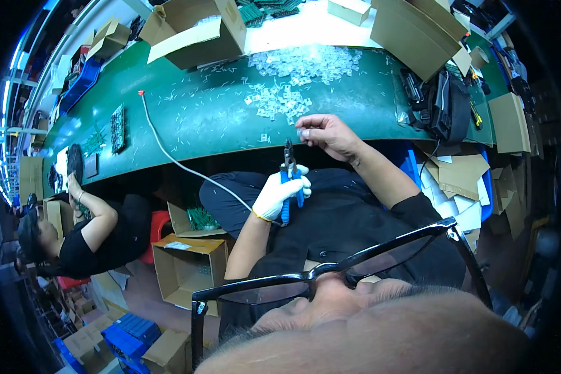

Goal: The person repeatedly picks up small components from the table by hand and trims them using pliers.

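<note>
My left hand [275, 198], in a white glove with a yellow cuff edge, is closed round the blue handles of a pair of pliers [287, 172]. The dark jaws point up toward the table's near edge. My bare right hand [335, 138] pinches a small transparent plastic piece [301, 132] between thumb and fingertips, just right of and above the jaws. Beyond both hands, a small heap of similar transparent pieces [277, 101] lies on the green tabletop [199, 118]. A larger heap [308, 62] spreads behind it. One single piece [264, 138] rests by the near edge.
Thin offcuts are strewn over the table. An open cardboard box [212, 40] stands far left, another box [417, 34] far right. A black bag [445, 106] lies at right. A grey hose with a red tip [141, 93] crosses the edge. Another person [100, 230] sits at left.
</note>
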Motion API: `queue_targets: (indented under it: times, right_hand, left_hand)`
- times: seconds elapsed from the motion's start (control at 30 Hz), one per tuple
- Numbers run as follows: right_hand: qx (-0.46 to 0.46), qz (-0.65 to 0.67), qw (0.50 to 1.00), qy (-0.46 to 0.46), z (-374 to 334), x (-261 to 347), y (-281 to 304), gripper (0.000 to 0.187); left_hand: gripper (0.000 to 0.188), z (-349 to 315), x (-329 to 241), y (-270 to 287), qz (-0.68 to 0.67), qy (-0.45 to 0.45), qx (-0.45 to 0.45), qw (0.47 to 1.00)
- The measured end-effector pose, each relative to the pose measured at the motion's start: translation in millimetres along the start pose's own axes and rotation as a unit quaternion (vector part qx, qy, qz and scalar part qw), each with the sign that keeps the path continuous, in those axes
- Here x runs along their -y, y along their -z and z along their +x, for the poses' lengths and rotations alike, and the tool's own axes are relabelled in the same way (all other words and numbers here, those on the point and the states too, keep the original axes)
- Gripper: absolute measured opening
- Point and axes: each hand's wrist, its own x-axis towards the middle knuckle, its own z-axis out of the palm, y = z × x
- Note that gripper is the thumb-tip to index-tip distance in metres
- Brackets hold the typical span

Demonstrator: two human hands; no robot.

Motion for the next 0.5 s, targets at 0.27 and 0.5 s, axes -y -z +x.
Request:
queue_targets:
  times: [0.27,0.5]
  right_hand:
    - [0.007,-0.047,0.999,0.008,0,5,-17,0.020]
    - [0.001,-0.087,0.996,0.003,-1,9,-23,0.021]
  left_hand:
    - [0.053,-3,-8,-10,0.043,0.004,0.005,0.999]
    - [0.053,-7,-6,-9,0.043,-0.006,0.012,0.999]
